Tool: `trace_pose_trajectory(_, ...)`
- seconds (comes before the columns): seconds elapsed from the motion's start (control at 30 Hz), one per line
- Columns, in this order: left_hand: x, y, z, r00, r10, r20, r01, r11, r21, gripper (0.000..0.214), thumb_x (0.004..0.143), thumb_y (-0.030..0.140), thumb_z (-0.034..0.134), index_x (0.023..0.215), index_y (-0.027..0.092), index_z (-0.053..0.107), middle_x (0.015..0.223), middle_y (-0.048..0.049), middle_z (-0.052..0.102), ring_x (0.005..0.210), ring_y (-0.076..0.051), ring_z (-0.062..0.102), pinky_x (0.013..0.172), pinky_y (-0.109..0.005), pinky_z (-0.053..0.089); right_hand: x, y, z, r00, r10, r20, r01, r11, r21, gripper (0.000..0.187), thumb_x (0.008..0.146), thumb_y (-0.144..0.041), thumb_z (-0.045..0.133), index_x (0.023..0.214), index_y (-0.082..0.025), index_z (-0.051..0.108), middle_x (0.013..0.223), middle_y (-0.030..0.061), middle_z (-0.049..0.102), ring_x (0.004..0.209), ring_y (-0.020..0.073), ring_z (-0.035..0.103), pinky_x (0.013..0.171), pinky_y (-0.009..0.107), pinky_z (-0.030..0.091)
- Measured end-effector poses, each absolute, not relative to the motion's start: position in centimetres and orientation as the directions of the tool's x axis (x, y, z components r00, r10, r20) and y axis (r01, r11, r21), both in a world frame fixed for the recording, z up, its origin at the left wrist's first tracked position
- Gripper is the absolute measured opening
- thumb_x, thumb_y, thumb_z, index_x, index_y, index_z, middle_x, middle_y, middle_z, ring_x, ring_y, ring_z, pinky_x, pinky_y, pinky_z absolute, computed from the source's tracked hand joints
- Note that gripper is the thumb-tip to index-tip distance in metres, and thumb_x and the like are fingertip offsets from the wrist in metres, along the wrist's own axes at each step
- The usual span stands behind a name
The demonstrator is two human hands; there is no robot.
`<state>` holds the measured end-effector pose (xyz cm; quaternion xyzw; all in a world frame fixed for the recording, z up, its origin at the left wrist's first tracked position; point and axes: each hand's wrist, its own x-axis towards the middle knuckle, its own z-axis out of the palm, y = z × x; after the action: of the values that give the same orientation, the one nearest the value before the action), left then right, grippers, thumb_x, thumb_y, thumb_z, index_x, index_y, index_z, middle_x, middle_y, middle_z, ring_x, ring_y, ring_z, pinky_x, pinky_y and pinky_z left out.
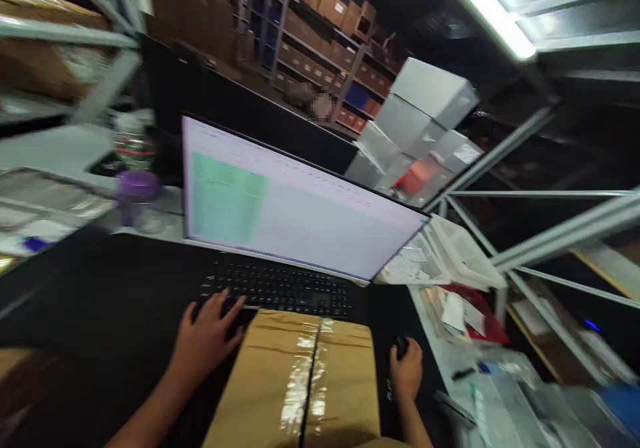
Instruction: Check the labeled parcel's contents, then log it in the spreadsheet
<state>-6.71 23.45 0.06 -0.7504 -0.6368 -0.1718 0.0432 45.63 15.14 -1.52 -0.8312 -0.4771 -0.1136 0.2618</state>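
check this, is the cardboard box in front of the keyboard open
No, the cardboard box has both flaps down with clear tape along the seam, and it sits between the left hand and right hand.

head view, tilted, looks forward-down, near keyboard [275, 288] (monitor [295, 205] beyond).

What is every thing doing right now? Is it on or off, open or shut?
Monitor: on, showing a sheet.
Box: shut, taped along the seam.
Left hand: fingers spread on the keyboard.
Right hand: resting on the mouse.
Bottle: upright, purple lid on.
Ceiling lamp: lit.
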Motion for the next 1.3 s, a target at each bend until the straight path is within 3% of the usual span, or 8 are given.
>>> trace_pose_trajectory(0.1, -6.8, 24.1, -0.3, 0.143, 0.948, 0.284, 0.979, -0.179, 0.102, 0.054, 0.088, 0.029, 0.051, 0.14, 0.023, 0.066, 0.153, -0.0227, 0.057, 0.138, -0.037, 0.056, 0.118, -0.067, 0.032, 46.1, 15.4, -1.8, 0.523, 0.722, 0.453, 0.853, -0.439, -0.284, 0.055, 0.09, -0.046, 0.045, 0.129, -0.012, 0.063, 0.132, 0.0221, 0.062, 0.118, 0.0344, 0.064, 0.099, 0.045, 0.052)
trace_pose_trajectory(0.27, -6.8, 24.2, -1.0, 0.168, 0.958, 0.231, 0.98, -0.188, 0.066, 0.058, 0.09, 0.036, 0.049, 0.145, 0.025, 0.061, 0.157, -0.0203, 0.053, 0.142, -0.035, 0.051, 0.12, -0.065, 0.029, 46.1, 15.1, -2.3, 0.535, 0.723, 0.438, 0.845, -0.471, -0.254, 0.052, 0.093, -0.042, 0.042, 0.128, -0.012, 0.066, 0.14, 0.021, 0.059, 0.119, 0.034, 0.063, 0.1, 0.045, 0.051)
trace_pose_trajectory(0.53, -7.2, 24.0, -0.6, 0.189, 0.967, 0.173, 0.969, -0.212, 0.125, 0.06, 0.092, 0.034, 0.045, 0.15, 0.028, 0.056, 0.159, -0.0181, 0.05, 0.146, -0.035, 0.047, 0.121, -0.065, 0.027, 45.8, 15.0, -1.8, 0.542, 0.737, 0.404, 0.84, -0.483, -0.246, 0.049, 0.09, -0.036, 0.044, 0.127, -0.015, 0.069, 0.141, 0.0187, 0.058, 0.12, 0.0337, 0.063, 0.101, 0.045, 0.05)
trace_pose_trajectory(0.7, -6.8, 23.9, -0.7, 0.116, 0.971, 0.211, 0.982, -0.144, 0.125, 0.058, 0.09, 0.031, 0.047, 0.146, 0.026, 0.06, 0.16, -0.0173, 0.049, 0.145, -0.033, 0.046, 0.123, -0.063, 0.025, 45.6, 14.9, -1.7, 0.54, 0.743, 0.395, 0.842, -0.483, -0.242, 0.049, 0.091, -0.035, 0.043, 0.128, -0.015, 0.069, 0.141, 0.0184, 0.057, 0.12, 0.0332, 0.064, 0.101, 0.045, 0.05)
trace_pose_trajectory(0.97, -6.5, 23.6, -0.7, 0.124, 0.94, 0.319, 0.961, -0.194, 0.199, 0.058, 0.089, 0.03, 0.046, 0.144, 0.025, 0.062, 0.156, -0.0208, 0.053, 0.142, -0.037, 0.05, 0.121, -0.067, 0.028, 45.6, 14.8, -1.5, 0.545, 0.746, 0.383, 0.838, -0.482, -0.255, 0.049, 0.091, -0.038, 0.045, 0.128, -0.017, 0.069, 0.142, 0.0171, 0.057, 0.119, 0.0321, 0.064, 0.1, 0.044, 0.05)
trace_pose_trajectory(1.3, -6.5, 23.6, 0.0, 0.165, 0.937, 0.309, 0.975, -0.202, 0.091, 0.056, 0.094, 0.035, 0.041, 0.143, 0.021, 0.063, 0.156, -0.0234, 0.052, 0.14, -0.036, 0.052, 0.12, -0.064, 0.03, 45.5, 14.7, -1.4, 0.554, 0.745, 0.372, 0.832, -0.47, -0.296, 0.049, 0.091, -0.039, 0.046, 0.129, -0.018, 0.07, 0.143, 0.0169, 0.056, 0.119, 0.0316, 0.063, 0.1, 0.043, 0.05)
